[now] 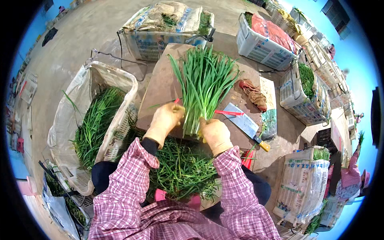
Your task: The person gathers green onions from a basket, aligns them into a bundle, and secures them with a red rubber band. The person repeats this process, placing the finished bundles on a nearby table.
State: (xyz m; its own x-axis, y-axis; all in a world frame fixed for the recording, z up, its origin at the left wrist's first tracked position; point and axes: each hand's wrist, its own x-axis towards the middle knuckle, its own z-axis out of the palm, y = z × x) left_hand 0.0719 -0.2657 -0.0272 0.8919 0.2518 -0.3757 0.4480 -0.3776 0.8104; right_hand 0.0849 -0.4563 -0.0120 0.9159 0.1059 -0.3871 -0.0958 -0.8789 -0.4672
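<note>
A thick bunch of garlic chives (pixel 207 81) lies on a brown board (pixel 159 84), its pale stem ends towards me. My right hand (pixel 216 133), in a tan glove, grips stems at the lower right of the bunch. Just left of the stems is my left hand (pixel 165 121), gloved too, with its fingers curled; a short red end sticks out above it. From the bunch's right side a red strip (pixel 229 112) extends over the blade of a cleaver (pixel 242 121). Whether both red parts are one strip is hidden by the chives.
At my left stands a white plastic crate (pixel 120 112) of loose greens. Cut leaves (pixel 183 168) are heaped below the board. A crumpled brown cloth (pixel 254 95) lies beyond the cleaver. More crates (pixel 150 45) surround the board, and a person (pixel 349 177) is at the far right.
</note>
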